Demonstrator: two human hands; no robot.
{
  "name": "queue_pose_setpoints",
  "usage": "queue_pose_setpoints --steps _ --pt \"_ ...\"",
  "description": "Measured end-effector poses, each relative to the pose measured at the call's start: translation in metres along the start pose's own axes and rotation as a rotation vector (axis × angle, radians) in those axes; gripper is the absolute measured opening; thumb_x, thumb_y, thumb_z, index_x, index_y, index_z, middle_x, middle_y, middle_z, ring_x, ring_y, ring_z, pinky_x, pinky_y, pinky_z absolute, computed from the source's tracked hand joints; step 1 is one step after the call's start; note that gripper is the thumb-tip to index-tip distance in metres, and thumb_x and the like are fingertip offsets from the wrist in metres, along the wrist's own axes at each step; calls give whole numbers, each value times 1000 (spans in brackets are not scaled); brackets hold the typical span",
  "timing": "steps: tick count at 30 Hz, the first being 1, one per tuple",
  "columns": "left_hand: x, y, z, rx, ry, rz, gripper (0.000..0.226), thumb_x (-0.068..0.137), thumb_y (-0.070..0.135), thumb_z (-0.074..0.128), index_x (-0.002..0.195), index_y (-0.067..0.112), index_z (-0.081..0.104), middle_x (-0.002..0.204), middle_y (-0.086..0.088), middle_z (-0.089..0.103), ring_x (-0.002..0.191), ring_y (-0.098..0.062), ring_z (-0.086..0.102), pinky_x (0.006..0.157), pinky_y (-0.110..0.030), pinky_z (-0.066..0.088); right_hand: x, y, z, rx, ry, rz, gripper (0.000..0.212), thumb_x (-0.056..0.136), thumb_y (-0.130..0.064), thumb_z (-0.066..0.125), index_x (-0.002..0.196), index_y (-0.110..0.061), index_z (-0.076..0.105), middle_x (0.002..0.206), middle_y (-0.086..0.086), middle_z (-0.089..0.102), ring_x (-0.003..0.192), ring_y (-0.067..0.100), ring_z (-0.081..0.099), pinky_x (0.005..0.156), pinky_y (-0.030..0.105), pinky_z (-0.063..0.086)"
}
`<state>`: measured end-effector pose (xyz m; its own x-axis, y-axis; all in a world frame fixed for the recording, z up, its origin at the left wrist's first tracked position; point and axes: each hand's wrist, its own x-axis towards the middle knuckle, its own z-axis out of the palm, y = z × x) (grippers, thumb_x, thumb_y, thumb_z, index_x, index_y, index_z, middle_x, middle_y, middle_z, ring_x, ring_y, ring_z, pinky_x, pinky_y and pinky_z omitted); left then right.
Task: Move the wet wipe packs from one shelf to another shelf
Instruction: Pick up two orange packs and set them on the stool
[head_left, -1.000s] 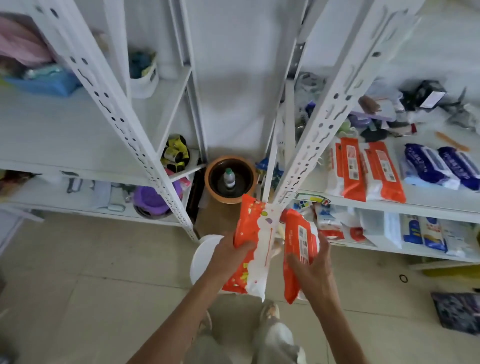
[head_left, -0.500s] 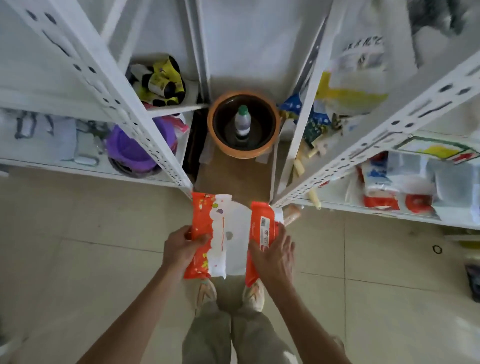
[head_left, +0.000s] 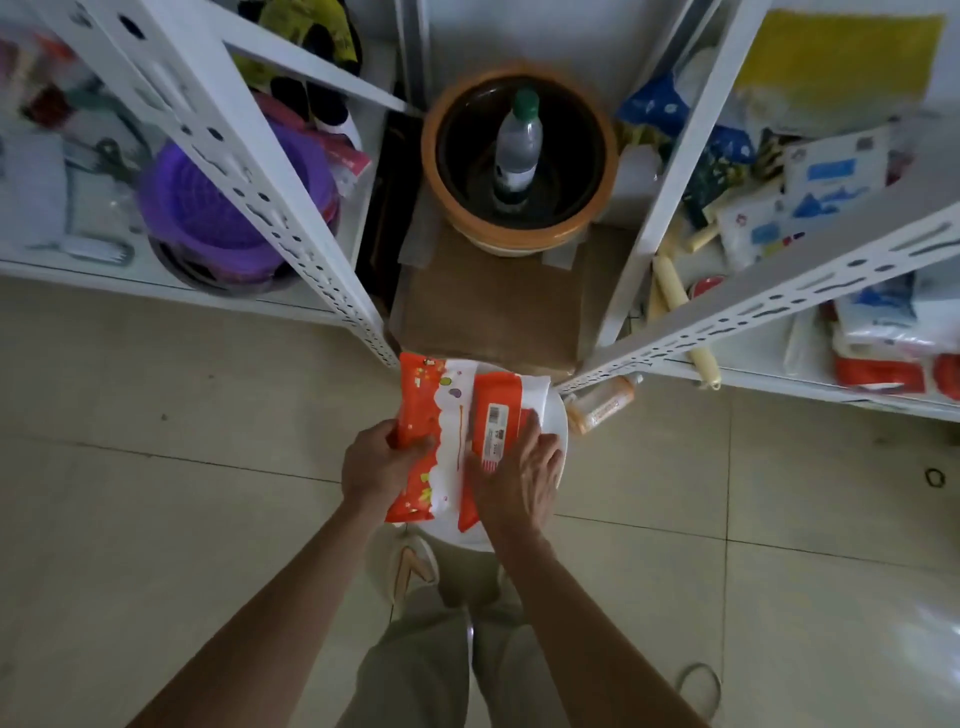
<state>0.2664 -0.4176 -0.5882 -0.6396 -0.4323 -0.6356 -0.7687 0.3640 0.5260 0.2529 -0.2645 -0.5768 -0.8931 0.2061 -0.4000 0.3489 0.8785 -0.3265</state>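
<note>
I hold two orange-and-white wet wipe packs low in front of me, above a round white stool (head_left: 557, 415). My left hand (head_left: 376, 465) grips the left pack (head_left: 423, 410), its printed front facing up. My right hand (head_left: 517, 480) holds the right pack (head_left: 498, 415), barcode side up, with the fingers spread over its lower half. The two packs lie side by side and touch. More orange wipe packs (head_left: 883, 371) lie on the low shelf of the right rack.
White slotted posts of the left rack (head_left: 249, 171) and right rack (head_left: 753, 301) converge just beyond the packs. Between them, an orange pot (head_left: 597, 208) holding a bottle (head_left: 517, 150) sits on a cardboard box. A purple basin (head_left: 208, 208) fills the left shelf. Tiled floor lies all around.
My view has tilted further down and both hands have lowered the packs from shelf height to just over the white stool. The packs have come closer together.
</note>
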Motion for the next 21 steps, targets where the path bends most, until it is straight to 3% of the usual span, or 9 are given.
queue_pose_setpoints --steps 8,14,21 --pt "1 -11 3 43 102 138 53 82 57 75 121 24 62 110 7 69 90 -11 67 77 -25 50 1 8 6 60 32 38 93 83 -82 45 152 -26 20 145 9 48 127 30 54 100 54 56" --pt "-1 -11 12 180 140 143 60 80 67 69 124 27 63 110 5 68 96 -17 70 81 -33 57 11 21 4 24 -54 80 96 86 -73 55 158 -20 19 154 9 39 138 28 45 104 48 51" --pt "-9 -10 16 197 172 113 60 80 73 65 125 33 59 115 11 72 98 -16 72 82 -37 56 10 22 5 65 -58 106 90 87 -66 59 155 -20 24 152 10 41 137 29 45 108 48 47"
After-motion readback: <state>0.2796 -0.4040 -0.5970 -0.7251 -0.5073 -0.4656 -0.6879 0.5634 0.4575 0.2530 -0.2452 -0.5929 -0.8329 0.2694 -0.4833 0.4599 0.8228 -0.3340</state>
